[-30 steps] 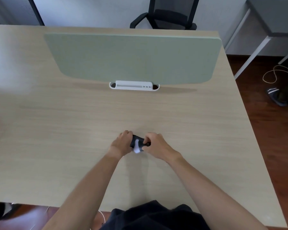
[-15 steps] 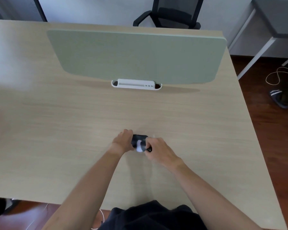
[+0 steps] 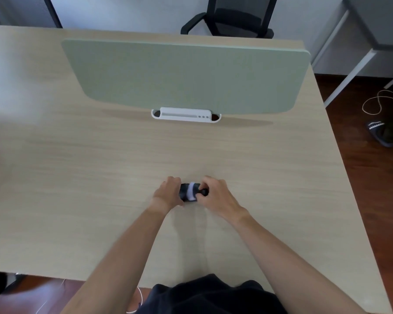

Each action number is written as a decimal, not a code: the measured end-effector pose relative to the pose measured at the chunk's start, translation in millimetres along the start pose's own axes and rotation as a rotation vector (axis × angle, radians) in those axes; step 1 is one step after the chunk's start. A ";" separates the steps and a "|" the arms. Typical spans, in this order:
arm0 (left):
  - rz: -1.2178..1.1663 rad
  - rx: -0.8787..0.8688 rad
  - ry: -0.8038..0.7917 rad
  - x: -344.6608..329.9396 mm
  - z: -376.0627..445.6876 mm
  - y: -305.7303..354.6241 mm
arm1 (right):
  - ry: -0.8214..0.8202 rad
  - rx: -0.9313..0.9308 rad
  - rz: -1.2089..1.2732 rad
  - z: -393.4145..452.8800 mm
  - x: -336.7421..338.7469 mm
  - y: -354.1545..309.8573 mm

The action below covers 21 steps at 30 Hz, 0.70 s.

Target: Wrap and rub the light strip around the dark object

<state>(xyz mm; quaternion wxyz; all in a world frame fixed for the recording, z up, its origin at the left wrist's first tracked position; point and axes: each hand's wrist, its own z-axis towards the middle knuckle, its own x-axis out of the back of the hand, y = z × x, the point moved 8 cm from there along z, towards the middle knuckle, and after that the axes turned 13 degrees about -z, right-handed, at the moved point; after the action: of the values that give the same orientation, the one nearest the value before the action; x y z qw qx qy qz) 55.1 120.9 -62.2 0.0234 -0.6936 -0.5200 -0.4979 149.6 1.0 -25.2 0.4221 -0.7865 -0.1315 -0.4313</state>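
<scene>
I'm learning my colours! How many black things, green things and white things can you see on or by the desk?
Black: 3, the small bundle gripped by the left hand and right hand, the chair, the slipper.
Green: 1, the screen.
White: 2, the screen's foot, the cord on the floor.
Total: 6.

head view | worn on the person's head | faces forward and down over the table (image 3: 77, 177) | hands (image 3: 191, 193) close below | single view
</scene>
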 end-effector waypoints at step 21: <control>-0.161 0.060 -0.008 3.7 -0.9 -10.7 | -0.147 -0.247 0.241 42.4 -13.4 -23.8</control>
<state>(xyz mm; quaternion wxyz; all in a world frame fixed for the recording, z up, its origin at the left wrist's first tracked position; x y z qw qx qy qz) 46.4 127.9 -64.3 0.0020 -0.6506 -0.5890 -0.4793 152.1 50.5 -34.2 0.3600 -0.8718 -0.0127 -0.3321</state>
